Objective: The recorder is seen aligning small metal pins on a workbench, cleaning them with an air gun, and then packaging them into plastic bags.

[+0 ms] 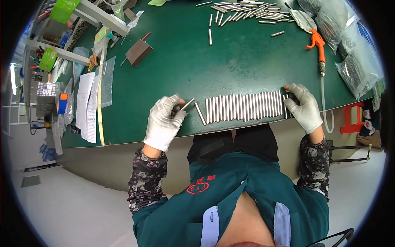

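Note:
My left hand (164, 117), in a white glove with bare fingertips, pinches a short metal pin (188, 104) that points up and to the right. A second pin (200, 114) lies tilted on the green table between that hand and a row of pins. In the row (242, 107), many bright metal pins lie side by side near the table's front edge. At the row's right end, my right hand (303, 107), gloved alike, has its thumb and fingers closed about the end pins (286, 107). Part of those pins is hidden by the fingers.
Loose pins (247, 10) are heaped at the far side of the table. An orange air gun (317, 43) with a hose lies at the right, beside clear bags (360, 61). A brown block (138, 52) and paper sheets (85, 107) lie at the left.

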### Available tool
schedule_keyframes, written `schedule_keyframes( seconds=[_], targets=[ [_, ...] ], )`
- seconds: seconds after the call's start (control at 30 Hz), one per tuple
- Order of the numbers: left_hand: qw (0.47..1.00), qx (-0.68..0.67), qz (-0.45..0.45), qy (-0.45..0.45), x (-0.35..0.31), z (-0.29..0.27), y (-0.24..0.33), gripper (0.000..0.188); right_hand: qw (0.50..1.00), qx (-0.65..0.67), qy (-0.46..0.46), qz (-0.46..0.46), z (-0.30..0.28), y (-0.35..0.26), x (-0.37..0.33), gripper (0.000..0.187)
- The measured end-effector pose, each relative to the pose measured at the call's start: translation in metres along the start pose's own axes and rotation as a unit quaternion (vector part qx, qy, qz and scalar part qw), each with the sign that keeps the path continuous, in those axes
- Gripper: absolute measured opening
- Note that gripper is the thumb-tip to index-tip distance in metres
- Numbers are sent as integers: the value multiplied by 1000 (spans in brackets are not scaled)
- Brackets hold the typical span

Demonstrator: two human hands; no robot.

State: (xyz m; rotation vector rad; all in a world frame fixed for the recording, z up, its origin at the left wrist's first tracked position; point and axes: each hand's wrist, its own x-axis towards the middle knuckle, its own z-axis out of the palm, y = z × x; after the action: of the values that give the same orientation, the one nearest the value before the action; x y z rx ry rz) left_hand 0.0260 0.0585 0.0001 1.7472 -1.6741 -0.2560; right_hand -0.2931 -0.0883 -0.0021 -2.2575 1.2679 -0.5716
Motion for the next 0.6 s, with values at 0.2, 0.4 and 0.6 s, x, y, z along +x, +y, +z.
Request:
schedule_keyframes(
  seconds=[0.2,0.4,0.6],
  targets=[
    [978,52,-193,-58,-7,4,15,29,1000,-1,5,-17,1,1,2,26],
    [987,58,-90,-122,4,5,31,59,998,-6,-67,18,-11,-5,0,48],
    [986,13,23,-164,9,15,22,83,981,-65,-176,-48,-13,-11,3,73]
  ],
)
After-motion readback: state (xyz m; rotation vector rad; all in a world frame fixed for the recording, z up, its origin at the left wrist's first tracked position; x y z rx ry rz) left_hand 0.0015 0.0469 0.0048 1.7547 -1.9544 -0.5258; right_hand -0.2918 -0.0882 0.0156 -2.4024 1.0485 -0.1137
